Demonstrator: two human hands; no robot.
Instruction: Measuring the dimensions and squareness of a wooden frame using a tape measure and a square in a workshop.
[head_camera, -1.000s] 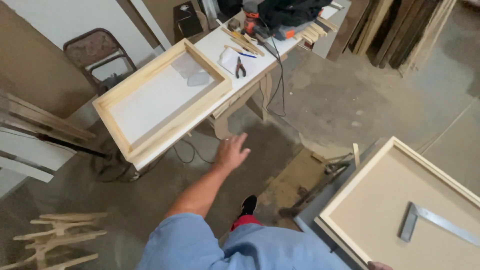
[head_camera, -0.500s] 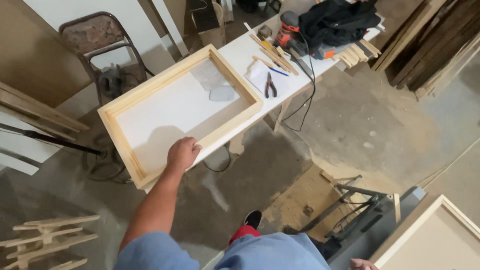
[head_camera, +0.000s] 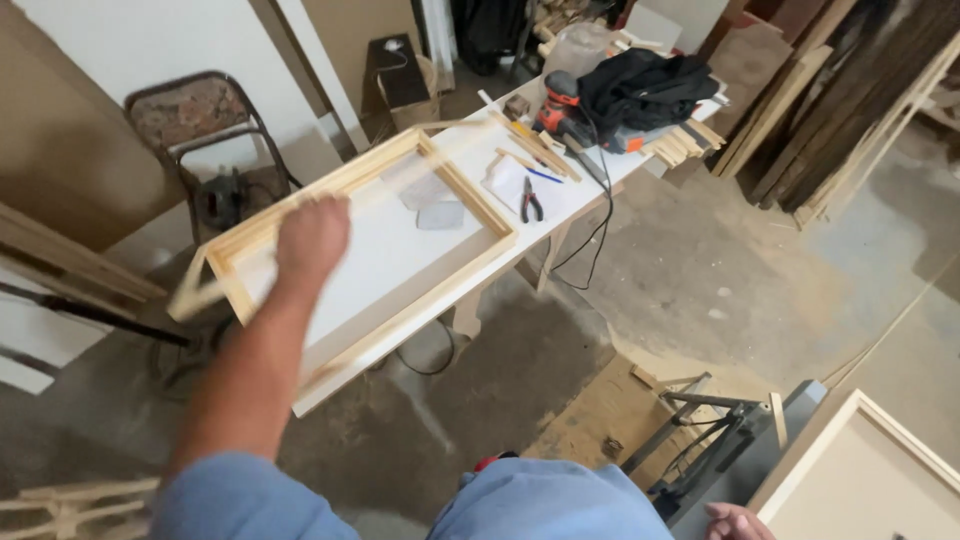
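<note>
Workshop interior, seen from above.

Dusty grey concrete floor (head_camera: 700, 270) with scattered wood scraps. White worktable (head_camera: 610, 170) as landmark: behind it, a pale wall (head_camera: 150, 40); to its left, a folding metal chair (head_camera: 200, 125) with patterned seat; to its right, dark boards (head_camera: 830, 110) leaning upright. Even, soft light.

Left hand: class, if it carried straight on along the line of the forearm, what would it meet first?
The left hand already overlaps the wooden frame on the white table; going on, probably the frame's far rail. Motion blur leaves depth unclear.
</note>
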